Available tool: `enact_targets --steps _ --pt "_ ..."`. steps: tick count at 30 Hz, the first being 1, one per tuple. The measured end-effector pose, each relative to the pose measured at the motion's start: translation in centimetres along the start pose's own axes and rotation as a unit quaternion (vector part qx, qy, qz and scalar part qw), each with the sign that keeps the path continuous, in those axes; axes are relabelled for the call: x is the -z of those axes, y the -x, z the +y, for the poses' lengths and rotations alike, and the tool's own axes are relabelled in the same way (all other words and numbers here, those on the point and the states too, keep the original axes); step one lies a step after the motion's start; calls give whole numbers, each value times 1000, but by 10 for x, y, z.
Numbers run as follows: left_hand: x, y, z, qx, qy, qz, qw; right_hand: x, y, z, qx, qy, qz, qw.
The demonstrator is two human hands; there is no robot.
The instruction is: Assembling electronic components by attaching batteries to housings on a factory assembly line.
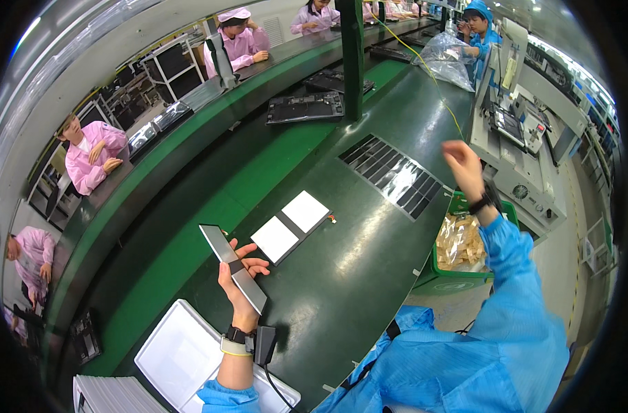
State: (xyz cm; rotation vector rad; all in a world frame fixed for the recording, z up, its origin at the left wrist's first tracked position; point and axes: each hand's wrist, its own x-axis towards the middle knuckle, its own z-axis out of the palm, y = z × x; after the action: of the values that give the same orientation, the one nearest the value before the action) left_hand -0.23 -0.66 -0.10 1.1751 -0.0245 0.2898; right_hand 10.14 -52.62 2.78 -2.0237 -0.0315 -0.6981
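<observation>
My left hand (240,296) holds up a flat two-part battery pack (221,244), silvery with a dark band across its middle. The pack is tilted, the thumb on one side and the other fingers spread out behind it. On the bench just beyond lies a second battery pack (301,234) with two white faces and a short coloured wire at its right end. My right hand (465,168) is raised near the bench's right edge, above a green bin (458,275). Its fingers look bent and are blurred, so whether anything is between them cannot be told.
A sheet of black strips (390,175) lies on the green bench. Peeled film pieces (458,241) fill the bin. A white tray (180,354) stands near my left forearm. Opened laptop bases (305,108) rest beyond, by a green post (353,62). Co-workers sit across the line.
</observation>
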Motion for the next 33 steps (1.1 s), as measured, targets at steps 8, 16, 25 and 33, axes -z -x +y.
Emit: enact_targets --steps 8,16,25,33 --pt "7 -1 -3 19 -6 3 1000 -265 -133 -65 17 77 -193 978" --pt "5 2 -1 42 -35 -2 998 -352 -249 -5 -73 396 -206 892" --pt "9 1 -3 57 -2 -12 998 -378 -277 -6 -25 526 -428 734" --pt "5 0 -2 54 -58 -13 997 -375 -240 -16 -346 -276 -122 888"
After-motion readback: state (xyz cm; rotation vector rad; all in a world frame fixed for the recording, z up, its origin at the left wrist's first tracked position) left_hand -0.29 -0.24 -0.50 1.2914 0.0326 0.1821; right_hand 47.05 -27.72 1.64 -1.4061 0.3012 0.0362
